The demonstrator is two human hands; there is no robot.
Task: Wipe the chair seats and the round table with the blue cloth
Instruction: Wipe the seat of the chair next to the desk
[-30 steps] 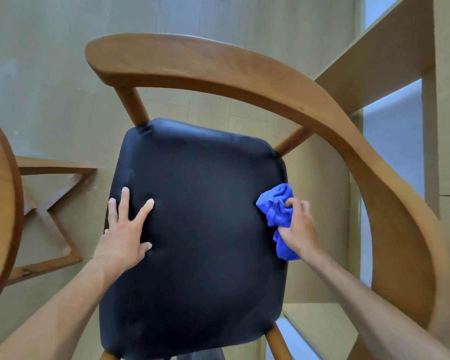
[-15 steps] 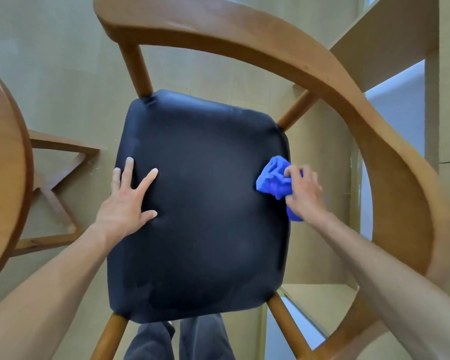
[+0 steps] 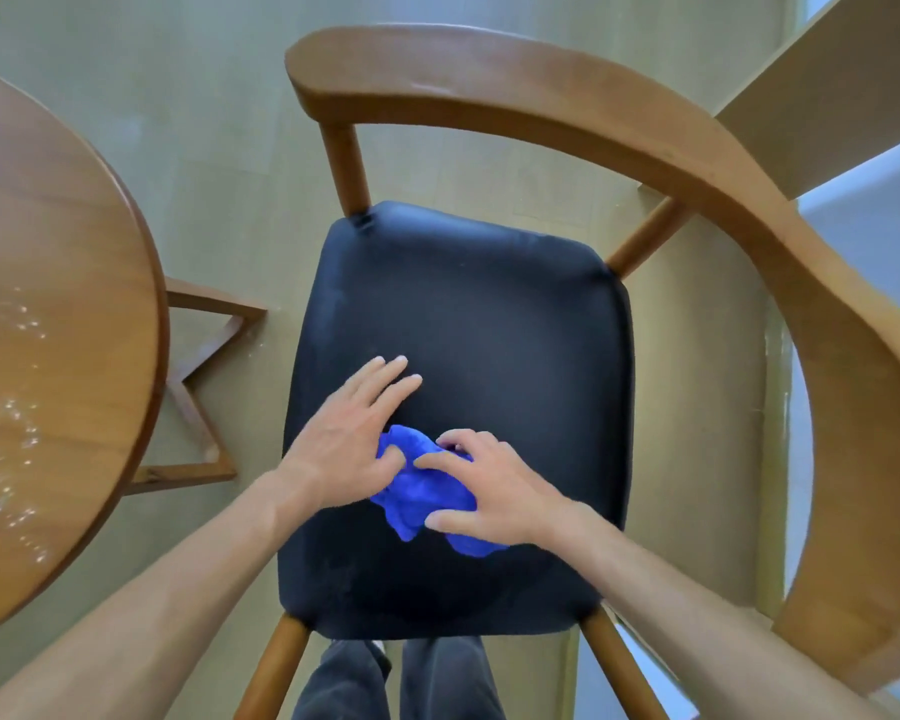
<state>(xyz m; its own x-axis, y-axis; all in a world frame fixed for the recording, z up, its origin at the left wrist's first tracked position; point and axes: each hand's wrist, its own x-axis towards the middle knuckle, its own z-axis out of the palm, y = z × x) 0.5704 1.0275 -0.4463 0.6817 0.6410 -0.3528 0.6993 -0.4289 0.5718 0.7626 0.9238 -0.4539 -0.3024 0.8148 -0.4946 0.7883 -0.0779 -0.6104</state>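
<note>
A wooden chair with a black padded seat (image 3: 479,314) stands below me. The crumpled blue cloth (image 3: 419,493) lies on the near middle of the seat. My right hand (image 3: 494,491) presses down on the cloth, fingers curled over it. My left hand (image 3: 349,433) rests flat on the seat just left of the cloth, with its thumb touching the cloth and its fingers stretched forward. The round wooden table (image 3: 48,324) fills the left edge of the view, with small bright specks on its top.
The chair's curved wooden backrest (image 3: 697,163) arches from the top around to the right. The table's wooden base (image 3: 198,387) sits on the pale floor between table and chair. My dark trouser legs (image 3: 396,678) show at the bottom. A pale shelf unit stands at the far right.
My right hand has dragged the cloth from the seat's right edge to its near middle. My left hand has shifted right until it meets the cloth. The view moved left and back.
</note>
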